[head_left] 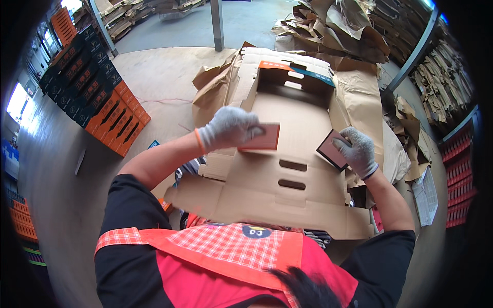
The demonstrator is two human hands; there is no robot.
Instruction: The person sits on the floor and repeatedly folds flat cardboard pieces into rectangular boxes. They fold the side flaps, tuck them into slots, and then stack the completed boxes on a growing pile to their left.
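A brown cardboard box [287, 115] lies in front of me, partly folded. Its far end stands up, with orange and teal print along the rim and handle slots. The near panel [246, 197] lies flat toward me, with two long slots. My gloved left hand [231, 128] is closed on an orange-edged cardboard flap [268, 137] at the box's left side. Opposite it, my gloved right hand [358, 151] grips a dark-edged cardboard flap [332, 149], tilted, at the right side. Whether both flaps join the box walls is hard to see.
A tall stack of orange and dark green boxes [97, 92] stands at the left. Crumpled brown paper [334, 31] lies at the back right, and more paper [359, 97] sits under the box. Red crates [458, 174] are at the far right. A grey post [217, 25] rises behind.
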